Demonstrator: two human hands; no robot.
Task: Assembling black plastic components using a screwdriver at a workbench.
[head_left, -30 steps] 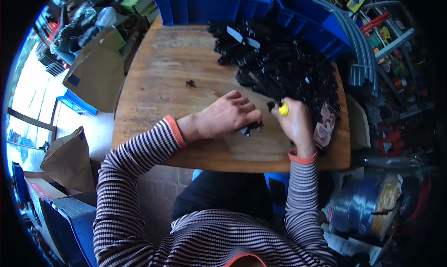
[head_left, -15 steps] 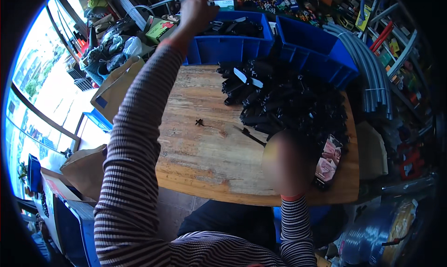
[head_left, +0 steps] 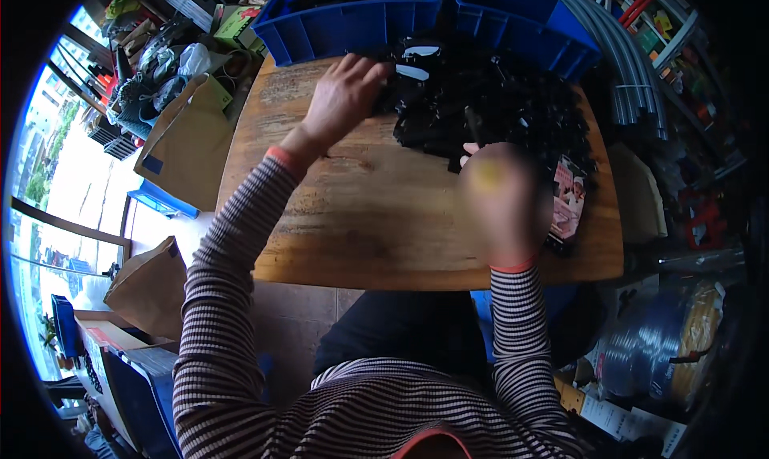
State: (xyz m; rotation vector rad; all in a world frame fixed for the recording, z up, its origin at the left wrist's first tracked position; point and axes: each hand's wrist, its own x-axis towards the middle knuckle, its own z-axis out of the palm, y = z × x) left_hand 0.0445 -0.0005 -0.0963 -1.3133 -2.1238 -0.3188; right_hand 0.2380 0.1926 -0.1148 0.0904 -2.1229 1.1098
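Note:
My left hand [head_left: 344, 98] is over the far left part of the wooden table [head_left: 360, 211]. Its fingers are bent but apart, close to the left edge of a heap of small black parts [head_left: 505, 98]; I see nothing held in it. Two pale, flat, blade-like pieces [head_left: 412, 72] show at that edge of the heap. My right hand [head_left: 509, 207] is blurred, in front of the heap. A thin dark stick-like tool [head_left: 473, 126] points up and away from its fingers, which look closed around it; its exact kind cannot be made out.
Two blue plastic bins stand behind the heap; the left bin [head_left: 344, 25] contains black parts, beside the right bin [head_left: 521, 38]. A flat phone-like thing with a pink picture [head_left: 569, 203] lies right of my right hand. Grey tubing [head_left: 629, 74] and a brown paper bag [head_left: 188, 146] flank the table.
My left hand has come back from above the left bin to the heap's left edge. My right hand has lifted the stick-like tool, which pointed left before. The view has tilted down.

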